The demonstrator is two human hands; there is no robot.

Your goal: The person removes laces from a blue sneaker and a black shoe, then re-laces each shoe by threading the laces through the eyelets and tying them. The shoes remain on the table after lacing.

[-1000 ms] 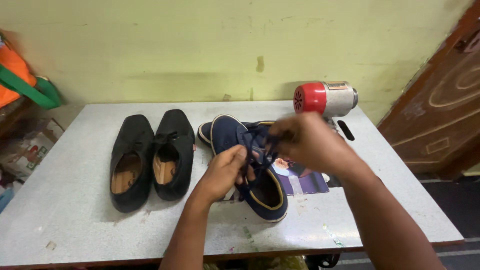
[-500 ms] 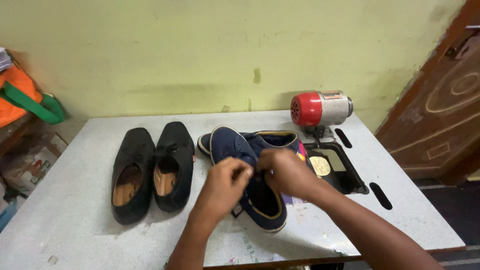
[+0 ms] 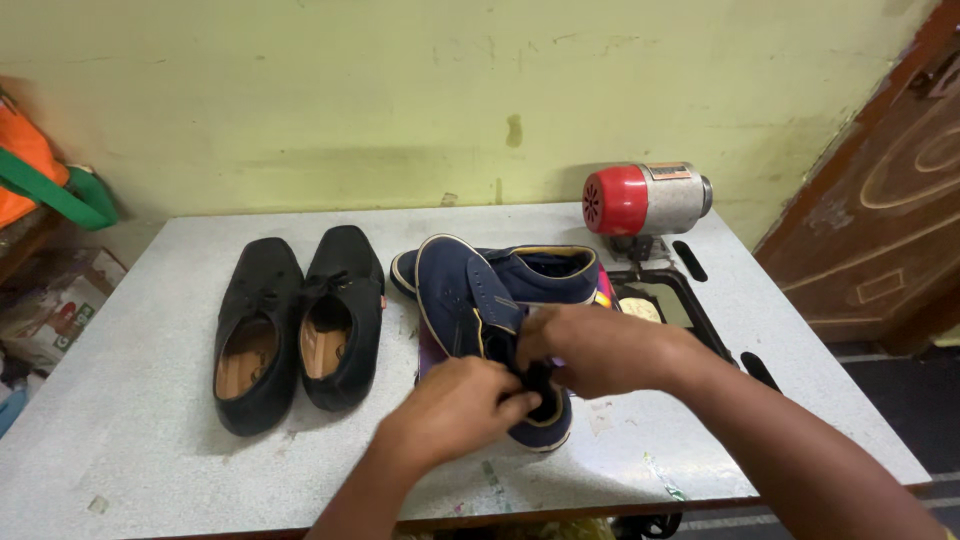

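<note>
Left hand (image 3: 455, 405) and right hand (image 3: 590, 350) – both pinched shut on laces of blue shoe (image 3: 470, 300), mid-tabletop (image 3: 150, 420). Lacing unfinished – second blue shoe (image 3: 545, 272) behind; black pair (image 3: 295, 325) aside.

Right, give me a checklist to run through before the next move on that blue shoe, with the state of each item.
1. Left hand on the near blue shoe: ok, fingers at its heel end.
2. Right hand on the same shoe: ok, it meets the left over the opening.
3. What the fingers pinch: cannot tell, hidden between the hands.
4. Shoe rests on the table: ok, sole down.
5. Second blue shoe out of the way: not ok, it lies right against the first.
6. Black shoes apart from the hands: ok, side by side to the left.
</note>
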